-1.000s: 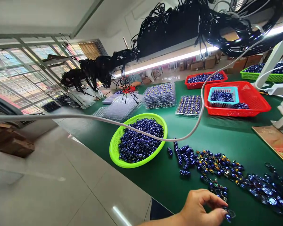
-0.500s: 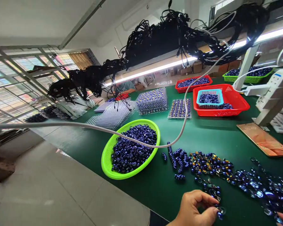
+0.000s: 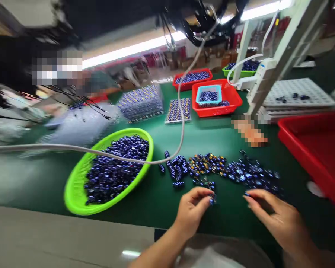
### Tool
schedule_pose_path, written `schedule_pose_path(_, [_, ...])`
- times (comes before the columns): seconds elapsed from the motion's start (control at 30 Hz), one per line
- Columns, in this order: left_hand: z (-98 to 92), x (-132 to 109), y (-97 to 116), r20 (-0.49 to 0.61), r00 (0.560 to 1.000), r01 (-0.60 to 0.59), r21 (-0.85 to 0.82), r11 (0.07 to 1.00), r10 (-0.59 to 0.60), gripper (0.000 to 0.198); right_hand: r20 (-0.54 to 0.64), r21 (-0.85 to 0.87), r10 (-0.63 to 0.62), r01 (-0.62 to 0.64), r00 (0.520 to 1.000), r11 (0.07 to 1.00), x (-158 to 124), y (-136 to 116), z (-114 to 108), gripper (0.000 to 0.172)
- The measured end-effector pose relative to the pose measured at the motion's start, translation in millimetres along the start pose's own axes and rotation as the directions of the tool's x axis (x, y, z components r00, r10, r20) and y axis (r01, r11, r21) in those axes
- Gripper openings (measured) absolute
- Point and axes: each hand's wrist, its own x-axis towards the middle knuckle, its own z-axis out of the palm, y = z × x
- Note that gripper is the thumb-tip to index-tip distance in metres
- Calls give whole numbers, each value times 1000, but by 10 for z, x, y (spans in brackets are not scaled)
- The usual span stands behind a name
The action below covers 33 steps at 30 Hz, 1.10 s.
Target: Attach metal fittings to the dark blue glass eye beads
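In green basket (image 3: 78, 186), blue beads (image 3: 114, 169).

1. On our table (image 3: 162, 193), the round basket (image 3: 75, 193) sits on the left, with small pieces (image 3: 114, 167) in it.
2. Right of it, we've got a row of loose pieces (image 3: 226, 171) across the middle.
3. Our left hand (image 3: 194, 208) and right hand (image 3: 273, 216) are at the row's near edge, and the left one pinches one piece (image 3: 211, 201).
4. Behind the row we have filled trays (image 3: 178, 110), then a small basket (image 3: 209, 95) inside a bigger basket (image 3: 229, 106).
5. A bin (image 3: 318, 149) sits far right.
6. A cable (image 3: 181, 123) hangs over the round basket.
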Motion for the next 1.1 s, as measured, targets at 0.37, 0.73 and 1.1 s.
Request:
schedule_pose_path(0.37, [73, -35, 4, 113, 992, 84, -241, 967, -58, 23, 164, 359, 224, -269, 961, 894, -126, -546, 465, 11])
schedule_pose_path(0.73, [-18, -7, 11, 145, 974, 219, -441, 870, -171, 22, 205, 337, 46, -115, 978, 935, -143, -523, 506, 21])
schedule_pose_path(1.1, [-7, -28, -15, 99, 985, 172, -405, 898, -144, 20, 232, 550, 119, -231, 965, 803, -194, -545, 544, 12])
